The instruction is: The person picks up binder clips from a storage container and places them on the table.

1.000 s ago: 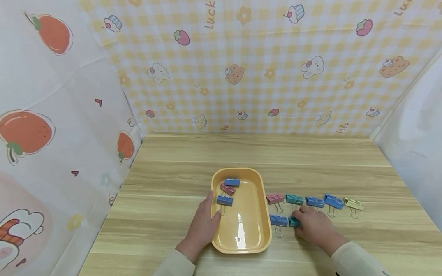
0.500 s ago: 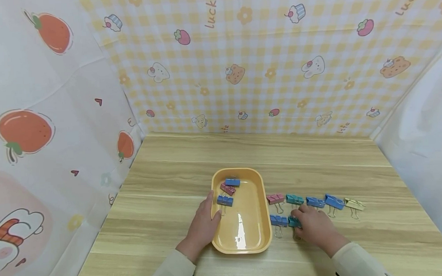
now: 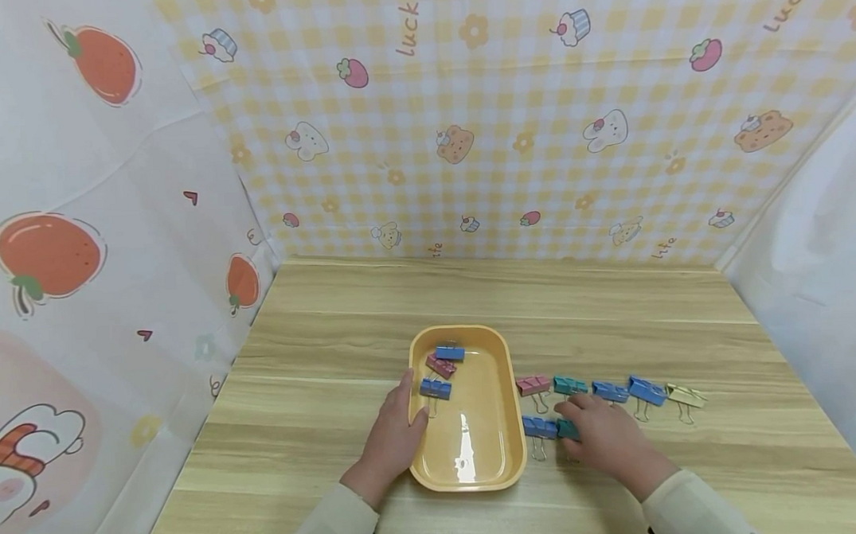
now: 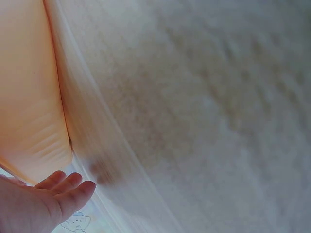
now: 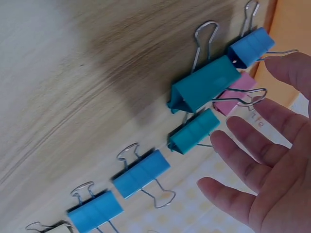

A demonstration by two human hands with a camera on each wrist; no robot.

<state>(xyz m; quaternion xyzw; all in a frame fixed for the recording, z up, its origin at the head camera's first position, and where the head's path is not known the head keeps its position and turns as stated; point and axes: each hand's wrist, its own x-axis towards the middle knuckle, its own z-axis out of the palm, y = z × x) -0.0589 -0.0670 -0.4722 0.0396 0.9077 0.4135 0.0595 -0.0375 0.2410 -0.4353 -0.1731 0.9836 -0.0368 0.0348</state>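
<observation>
My left hand point(image 3: 393, 428) rests at the left side of a yellow tray point(image 3: 508, 375), thumb at the rim. In the left wrist view its fingers point(image 4: 73, 191) lie fairly straight by the tray's outer wall. Inside the tray are two blue binder clips and a red one point(image 3: 441, 366). My right hand point(image 3: 607, 434) is over the front row at the tray's right, partly hiding a large teal binder clip point(image 5: 206, 85). In the right wrist view the fingers are spread loosely beside that clip, one fingertip by its wire handle. A blue binder clip point(image 3: 539, 427) sits left of it.
Behind the right hand runs a row of binder clips: pink point(image 3: 533, 385), teal point(image 3: 570, 385), two blue point(image 3: 647, 389) and yellow point(image 3: 686, 394). A patterned cloth point(image 3: 467, 178) hangs along the wooden table's point(image 3: 315, 304) back edge, with another at the left.
My right hand has shifted slightly left and away from me, and its fingers have loosened from the front teal clip, which sits slightly further left. The left hand and the tray have stayed put.
</observation>
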